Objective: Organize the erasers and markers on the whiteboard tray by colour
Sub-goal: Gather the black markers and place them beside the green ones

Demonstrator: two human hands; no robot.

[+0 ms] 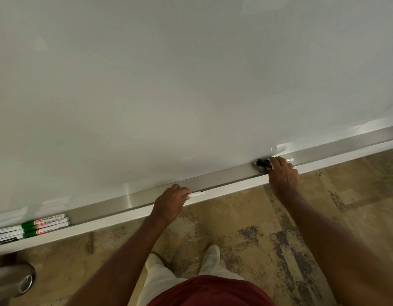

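Observation:
A long metal whiteboard tray [224,180] runs from lower left to upper right. My left hand [170,204] is closed around a white marker [196,194] over the tray's front lip, the marker's end sticking out to the right. My right hand [282,173] rests in the tray further right, fingers on black-capped markers [263,162] whose white barrels poke out behind the hand. At the tray's far left lie three green-capped markers [45,225] side by side, and beside them white marker barrels with dark blue caps [5,237] at the frame edge. No eraser shows.
The blank whiteboard [191,85] fills the upper frame. Below the tray is patterned carpet [257,228], with my feet in light shoes [211,257]. A round metal object [16,281] sits at the lower left.

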